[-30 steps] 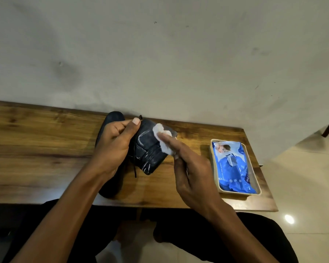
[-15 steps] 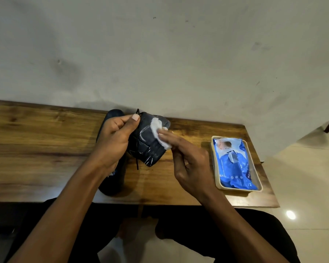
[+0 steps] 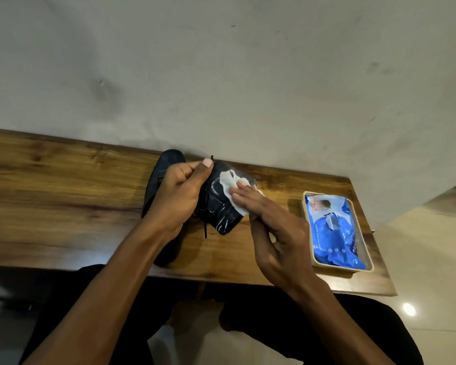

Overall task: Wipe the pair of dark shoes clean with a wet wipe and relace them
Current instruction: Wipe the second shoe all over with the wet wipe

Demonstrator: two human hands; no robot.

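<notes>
Gripped in the left hand (image 3: 179,196), one dark shoe (image 3: 221,206) was held up off the wooden table (image 3: 63,196), the thumb pressed along its top edge and the fingers curled behind it, wrist bent slightly inward. Against the shoe's shiny side the right hand (image 3: 277,233) pressed a white wet wipe (image 3: 233,185), its first two fingers stretched flat over the wipe and the rest loosely folded, the forearm coming up from the lower right. A thin black lace (image 3: 205,227) hung loose from the shoe toward the tabletop. The second dark shoe (image 3: 158,185) lay on the table just behind and under the left hand, its toe pointing to the wall (image 3: 221,75) and its heel close to the near edge. To the right, well apart from the shoes, a blue pack of wipes (image 3: 334,230) sat in a shallow beige tray (image 3: 307,233); it carried a small picture near the top and white lettering along one side, of which only "me" at the lower corner could be made out, the finer print being too small to read. The tray stood close to the table's right end and near edge, with the pale tiled floor (image 3: 432,259) beyond. A broad stretch of bare wood lay to the left of the shoes, and a narrower strip between the held shoe and the tray.
</notes>
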